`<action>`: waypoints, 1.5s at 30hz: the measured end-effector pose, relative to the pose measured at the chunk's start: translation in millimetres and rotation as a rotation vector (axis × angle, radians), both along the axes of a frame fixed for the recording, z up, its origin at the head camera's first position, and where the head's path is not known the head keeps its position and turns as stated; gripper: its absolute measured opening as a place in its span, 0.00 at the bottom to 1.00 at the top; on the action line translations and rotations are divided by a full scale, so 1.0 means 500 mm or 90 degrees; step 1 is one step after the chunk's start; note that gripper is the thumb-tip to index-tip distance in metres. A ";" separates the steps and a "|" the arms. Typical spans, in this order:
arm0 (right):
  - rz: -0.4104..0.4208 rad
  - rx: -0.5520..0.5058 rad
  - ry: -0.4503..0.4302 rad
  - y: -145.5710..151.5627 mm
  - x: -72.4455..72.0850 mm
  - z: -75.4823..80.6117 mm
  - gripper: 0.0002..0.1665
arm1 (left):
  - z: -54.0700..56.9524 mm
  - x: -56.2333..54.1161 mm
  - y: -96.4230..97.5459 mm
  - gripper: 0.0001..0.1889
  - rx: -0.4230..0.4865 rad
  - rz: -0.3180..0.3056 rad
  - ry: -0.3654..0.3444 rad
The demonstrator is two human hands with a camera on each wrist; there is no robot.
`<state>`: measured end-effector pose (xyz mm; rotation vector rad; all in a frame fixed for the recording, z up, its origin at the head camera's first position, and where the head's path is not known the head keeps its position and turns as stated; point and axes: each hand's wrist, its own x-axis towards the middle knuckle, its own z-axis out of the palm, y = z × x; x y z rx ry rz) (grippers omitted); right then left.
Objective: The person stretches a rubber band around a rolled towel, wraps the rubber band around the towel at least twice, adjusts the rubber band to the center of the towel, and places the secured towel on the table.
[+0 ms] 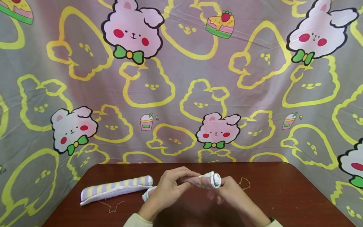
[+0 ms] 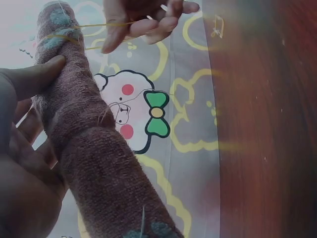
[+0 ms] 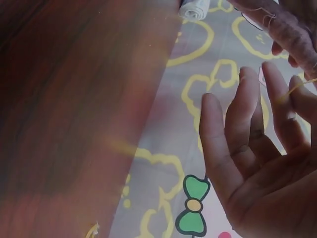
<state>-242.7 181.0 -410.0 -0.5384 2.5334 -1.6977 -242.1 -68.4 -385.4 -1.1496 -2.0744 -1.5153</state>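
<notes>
Brownish-pink rolled terry towel (image 2: 91, 116) fills our gripping left hand (image 1: 172, 185); our right hand (image 1: 231, 190) hooks the thin yellow elastic band (image 2: 104, 25) encircling it.

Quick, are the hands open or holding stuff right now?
Left hand: closed, holding the rolled towel.
Right hand: open, a stretched yellow band hooked on it.

The bare left hand (image 1: 176, 183) curls, thumb opposite its fingers; the bare right hand (image 1: 232, 190) has bent, spread fingers; both forearms (image 1: 253, 208) angle inward from pale cream fabric sleeves (image 1: 137, 221).
</notes>
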 end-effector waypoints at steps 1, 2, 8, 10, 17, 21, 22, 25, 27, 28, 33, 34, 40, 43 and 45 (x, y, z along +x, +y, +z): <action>0.005 0.008 0.001 0.000 0.000 -0.001 0.19 | 0.000 0.001 0.000 0.13 0.001 -0.004 -0.017; 0.014 0.013 0.005 -0.001 0.000 -0.001 0.19 | 0.000 0.002 0.000 0.12 0.001 -0.005 -0.036; 0.056 0.046 0.033 -0.004 0.002 0.000 0.16 | 0.000 0.005 -0.002 0.10 0.012 0.008 -0.133; 0.062 0.067 0.044 -0.004 0.003 0.000 0.16 | 0.000 0.005 -0.002 0.10 0.022 0.015 -0.150; 0.085 0.094 0.051 -0.008 0.006 0.000 0.11 | 0.007 0.006 -0.001 0.11 0.060 0.063 -0.172; 0.166 0.073 0.078 -0.008 0.008 -0.004 0.07 | 0.012 0.009 0.000 0.10 0.075 0.094 -0.201; 0.192 0.071 0.088 -0.008 0.008 -0.005 0.06 | 0.013 0.010 0.001 0.10 0.075 0.105 -0.205; 0.270 0.062 0.121 -0.010 0.010 -0.007 0.07 | 0.014 0.011 0.002 0.10 0.077 0.137 -0.214; 0.306 0.064 0.150 -0.011 0.012 -0.006 0.09 | 0.014 0.010 0.003 0.11 0.072 0.157 -0.212; 0.319 0.067 0.165 -0.012 0.012 -0.005 0.09 | 0.014 0.010 0.003 0.11 0.070 0.164 -0.213; 0.340 0.109 0.319 -0.016 0.015 -0.002 0.11 | 0.015 0.008 0.004 0.12 0.083 0.175 -0.225; 0.340 0.115 0.362 -0.017 0.015 -0.002 0.12 | 0.015 0.008 0.004 0.12 0.087 0.177 -0.226; 0.320 0.099 0.563 -0.025 0.014 -0.004 0.18 | 0.014 0.006 0.003 0.13 0.108 0.191 -0.230; 0.304 0.071 0.631 -0.034 0.014 -0.004 0.17 | 0.015 0.006 0.002 0.13 0.113 0.199 -0.230; 0.290 0.046 0.682 -0.041 0.014 -0.002 0.17 | 0.015 0.006 0.001 0.13 0.113 0.201 -0.229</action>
